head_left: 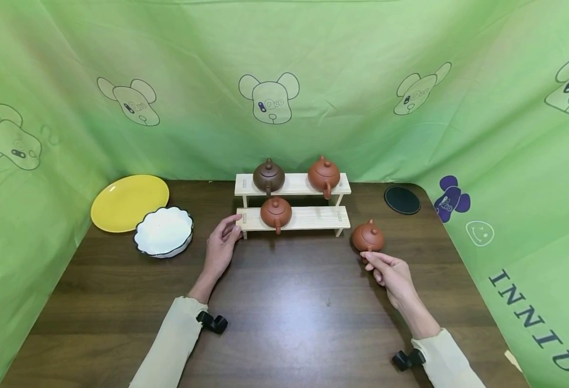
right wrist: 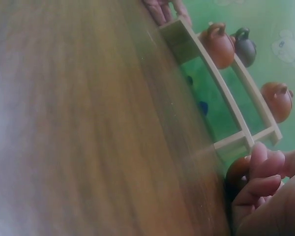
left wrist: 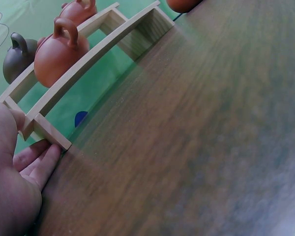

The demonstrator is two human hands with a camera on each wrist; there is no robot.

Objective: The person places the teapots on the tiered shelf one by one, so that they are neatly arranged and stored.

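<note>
At the right, my right hand (head_left: 392,274) pinches the handle of a reddish-brown clay teapot (head_left: 368,237) that sits low over the table. In the right wrist view the fingers cover most of this teapot (right wrist: 237,174). My left hand (head_left: 222,245) holds the left end of a two-tier wooden stand (head_left: 313,218), thumb and fingers around its edge and leg. On the lower tier, toward the left, stands another reddish-brown teapot (head_left: 275,213). The upper tier bears a dark brown teapot (head_left: 268,177) on the left and a reddish-brown teapot (head_left: 324,174) on the right.
A yellow plate (head_left: 119,207) lies at the back left, with a white scalloped bowl (head_left: 164,233) overlapping its near edge. Toward the back right corner lies a black round coaster (head_left: 403,200). Green printed cloth (head_left: 192,140) walls the brown wooden table (head_left: 284,323) at the back and sides.
</note>
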